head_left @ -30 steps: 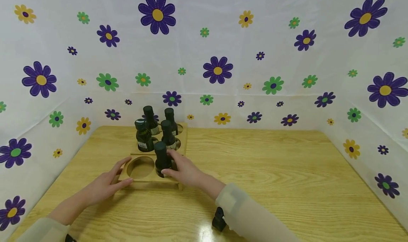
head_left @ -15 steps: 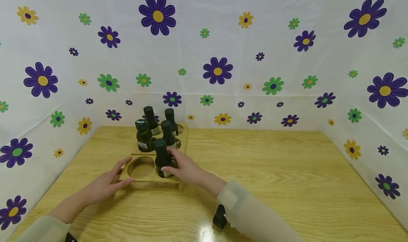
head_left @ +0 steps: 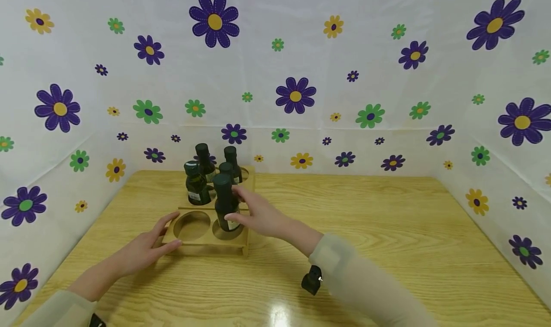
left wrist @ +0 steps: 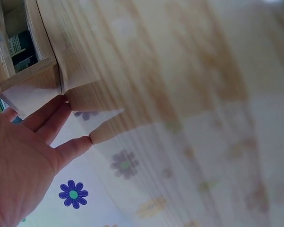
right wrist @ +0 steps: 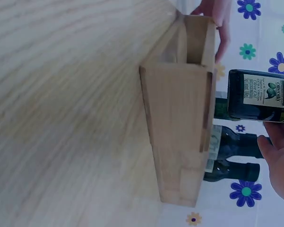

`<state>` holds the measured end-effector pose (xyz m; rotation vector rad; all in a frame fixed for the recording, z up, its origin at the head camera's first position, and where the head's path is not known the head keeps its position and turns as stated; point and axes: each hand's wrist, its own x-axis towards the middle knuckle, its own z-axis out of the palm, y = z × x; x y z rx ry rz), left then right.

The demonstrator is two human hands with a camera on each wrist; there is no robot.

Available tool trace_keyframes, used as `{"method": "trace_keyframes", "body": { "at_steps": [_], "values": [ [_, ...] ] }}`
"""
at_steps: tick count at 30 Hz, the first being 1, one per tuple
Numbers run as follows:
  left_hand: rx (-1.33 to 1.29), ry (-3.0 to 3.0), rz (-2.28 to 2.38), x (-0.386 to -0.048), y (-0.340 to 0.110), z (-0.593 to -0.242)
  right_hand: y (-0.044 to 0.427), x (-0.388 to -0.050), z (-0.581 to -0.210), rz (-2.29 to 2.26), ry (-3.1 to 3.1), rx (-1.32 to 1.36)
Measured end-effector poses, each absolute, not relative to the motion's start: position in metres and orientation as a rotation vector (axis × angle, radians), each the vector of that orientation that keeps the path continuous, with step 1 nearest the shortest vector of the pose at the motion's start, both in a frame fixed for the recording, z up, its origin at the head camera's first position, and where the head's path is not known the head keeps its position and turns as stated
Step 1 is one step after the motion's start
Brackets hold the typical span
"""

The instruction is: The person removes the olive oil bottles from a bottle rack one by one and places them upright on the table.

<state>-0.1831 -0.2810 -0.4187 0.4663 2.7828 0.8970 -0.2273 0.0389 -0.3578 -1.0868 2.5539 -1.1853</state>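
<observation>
My right hand [head_left: 267, 217] holds a dark green olive oil bottle [head_left: 225, 200] upright. In the right wrist view, the labelled bottle [right wrist: 257, 94] has its base clear above the two-tier wooden rack [right wrist: 177, 123]. Under it in the head view lies the front right hole. At the rack's [head_left: 202, 244] left end, my left hand [head_left: 135, 255] grips the lower tier between thumb and fingers. Its fingertips [left wrist: 61, 100] reach down by the tabletop in the left wrist view. The front left hole holds nothing.
On the upper tier stand a squat square bottle [head_left: 196, 186], two slim bottles at the back [head_left: 204, 159] [head_left: 231, 159] and one [head_left: 225, 168] mostly hidden behind the held bottle. The wooden table [head_left: 366, 231] is walled by flowered white cloth [head_left: 258, 64].
My right hand has lifted the bottle up out of the front right hole and shifted slightly right with it. My left hand has stayed on the rack.
</observation>
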Motion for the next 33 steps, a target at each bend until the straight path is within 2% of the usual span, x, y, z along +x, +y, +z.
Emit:
{"method": "trace_keyframes", "body": {
  "at_steps": [10, 26, 33],
  "values": [
    [0.485, 2.805, 0.881, -0.184, -0.282, -0.420, 0.072, -0.238, -0.347, -1.258, 2.635, -1.162],
    [0.485, 2.789, 0.905, -0.183, -0.281, -0.419, 0.122, -0.273, -0.367, -1.463, 2.676, -1.000],
    [0.479, 2.788, 0.918, -0.183, -0.281, -0.421, 0.134, -0.289, -0.378, -1.533, 2.716, -0.840]
  ]
}}
